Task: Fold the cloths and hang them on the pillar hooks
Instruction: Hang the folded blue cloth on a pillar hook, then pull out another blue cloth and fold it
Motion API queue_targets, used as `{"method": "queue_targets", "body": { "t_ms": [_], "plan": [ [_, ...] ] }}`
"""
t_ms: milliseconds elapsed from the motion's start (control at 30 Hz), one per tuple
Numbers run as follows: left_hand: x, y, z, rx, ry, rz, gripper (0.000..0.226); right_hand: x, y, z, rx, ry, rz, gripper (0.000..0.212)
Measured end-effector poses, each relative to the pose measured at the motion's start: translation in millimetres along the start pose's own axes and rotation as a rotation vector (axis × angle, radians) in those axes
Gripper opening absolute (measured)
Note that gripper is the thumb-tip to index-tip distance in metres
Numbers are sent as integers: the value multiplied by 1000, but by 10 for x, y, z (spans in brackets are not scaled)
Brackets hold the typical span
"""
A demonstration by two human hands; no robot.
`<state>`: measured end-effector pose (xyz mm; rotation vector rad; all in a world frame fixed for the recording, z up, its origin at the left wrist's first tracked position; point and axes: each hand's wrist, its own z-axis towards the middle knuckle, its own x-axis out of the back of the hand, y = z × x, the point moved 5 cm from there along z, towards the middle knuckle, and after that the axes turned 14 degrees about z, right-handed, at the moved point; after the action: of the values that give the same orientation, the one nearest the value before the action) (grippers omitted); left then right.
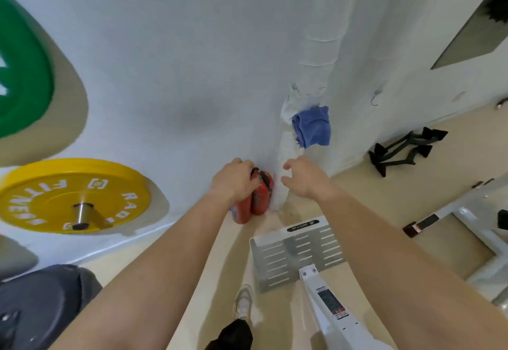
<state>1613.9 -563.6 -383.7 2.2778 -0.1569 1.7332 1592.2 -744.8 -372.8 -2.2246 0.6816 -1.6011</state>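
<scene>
A blue cloth (312, 125), loosely folded, hangs on the white wrapped pillar (316, 47) in the corner of the wall. A little below it, my right hand (302, 178) reaches toward the pillar with fingers spread and nothing in it. My left hand (236, 182) is stretched out beside it, left of the pillar, with fingers loosely curled and nothing held. From here it overlaps two red fire extinguishers (255, 198) that stand on the floor at the pillar's foot. A bare metal hook (375, 99) is fixed on the wall right of the pillar.
Yellow (68, 195) and green (19, 74) weight plates hang on the wall to the left. A white machine with a perforated footplate (297, 253) stands on the floor in front of me. Black handles (404, 149) lie on the floor at right. My shoe (243, 303) is below.
</scene>
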Motion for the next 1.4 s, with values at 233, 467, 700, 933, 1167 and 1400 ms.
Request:
{"method": "queue_targets", "body": {
  "t_ms": [233, 467, 700, 933, 1167, 1400],
  "plan": [
    [-831, -619, -1594, 163, -133, -17, 51, -1384, -423, -1078, 97, -198, 33, 16],
    [-1395, -1296, -2900, 321, -228, -21, 57, -2518, -732, -1941, 79, -378, 23, 46],
    [-2059, -1776, -3919, 364, -300, -130, 52, -3609, -939, -2722, 43, -454, -24, 44],
    [-3132, -2598, -5297, 359, -289, -295, 41, -5101, -1119, -3843, -26, -449, -41, 43],
    [-4681, -3654, -7027, 519, -486, -382, 18, -7051, -1394, -5073, -4, -665, -43, 35],
    [-6651, -4284, -7875, 708, -482, -482, 31, -9104, -968, -5279, 88, -778, -5, 36]
  ]
}}
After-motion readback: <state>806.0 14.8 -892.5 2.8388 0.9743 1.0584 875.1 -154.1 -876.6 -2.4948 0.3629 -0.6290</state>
